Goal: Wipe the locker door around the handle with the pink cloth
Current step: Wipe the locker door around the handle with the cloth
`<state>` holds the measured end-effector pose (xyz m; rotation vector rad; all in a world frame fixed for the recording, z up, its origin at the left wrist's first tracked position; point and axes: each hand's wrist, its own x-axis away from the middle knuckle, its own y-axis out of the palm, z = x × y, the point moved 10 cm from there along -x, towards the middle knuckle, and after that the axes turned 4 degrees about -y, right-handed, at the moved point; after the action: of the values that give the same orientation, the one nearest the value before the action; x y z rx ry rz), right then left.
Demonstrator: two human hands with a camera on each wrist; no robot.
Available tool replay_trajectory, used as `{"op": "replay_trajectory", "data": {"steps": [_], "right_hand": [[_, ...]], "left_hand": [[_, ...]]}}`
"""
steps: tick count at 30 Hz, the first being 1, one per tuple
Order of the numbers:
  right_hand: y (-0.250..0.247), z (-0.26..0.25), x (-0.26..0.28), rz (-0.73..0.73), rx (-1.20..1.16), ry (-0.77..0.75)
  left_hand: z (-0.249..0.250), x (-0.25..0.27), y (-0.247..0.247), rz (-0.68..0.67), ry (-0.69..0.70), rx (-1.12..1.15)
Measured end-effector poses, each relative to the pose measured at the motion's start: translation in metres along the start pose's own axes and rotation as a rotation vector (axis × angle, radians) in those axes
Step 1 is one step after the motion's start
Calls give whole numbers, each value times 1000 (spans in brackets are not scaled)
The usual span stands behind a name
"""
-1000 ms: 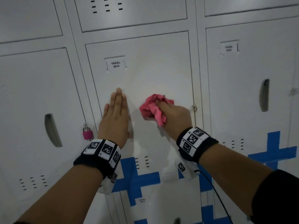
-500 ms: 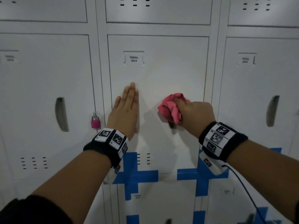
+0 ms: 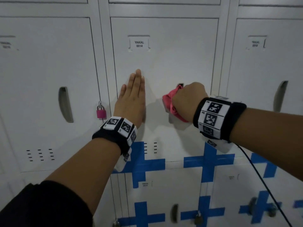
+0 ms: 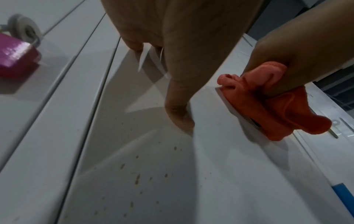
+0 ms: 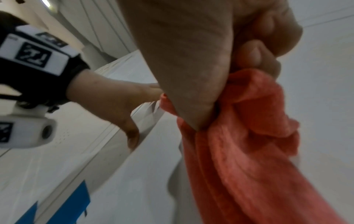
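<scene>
The white locker door labelled YAKAL 0014 fills the middle of the head view. My right hand grips a bunched pink cloth and holds it against the door over the recessed handle, whose top just peeks out above the cloth. In the left wrist view the cloth covers the handle slot. The right wrist view shows my fingers curled round the cloth. My left hand lies flat on the door's left side, fingers straight and together, pressing it.
A pink padlock hangs on the neighbouring left locker, near my left wrist. Blue tape crosses mark the seams below. Other locker doors with recessed handles stand on both sides. A black cable runs from my right wrist.
My right hand has moved the cloth right and down onto the handle recess. The left hand has stayed flat on the door. The head view has shifted.
</scene>
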<state>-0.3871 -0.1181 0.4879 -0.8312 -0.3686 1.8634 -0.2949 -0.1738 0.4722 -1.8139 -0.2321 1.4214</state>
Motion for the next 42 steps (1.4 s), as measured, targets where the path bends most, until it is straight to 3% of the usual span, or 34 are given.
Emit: {"op": "replay_trajectory", "data": {"steps": [4, 13, 20, 28, 35, 42], "right_hand": [[0, 3, 0, -24, -35, 32], [33, -10, 10, -234, -96, 5], [-4, 24, 7, -61, 5, 86], [15, 3, 1, -135, -16, 88], [45, 0, 7, -93, -379, 133], [86, 3, 16, 12, -1167, 326]], "left_hand": [[0, 1, 0, -8, 6, -2], [-3, 0, 9, -83, 3, -49], [0, 0, 3, -56, -9, -31], [-3, -1, 4, -15, 15, -47], [-2, 0, 8, -79, 19, -88], [-3, -1, 11, -64, -13, -92]]}}
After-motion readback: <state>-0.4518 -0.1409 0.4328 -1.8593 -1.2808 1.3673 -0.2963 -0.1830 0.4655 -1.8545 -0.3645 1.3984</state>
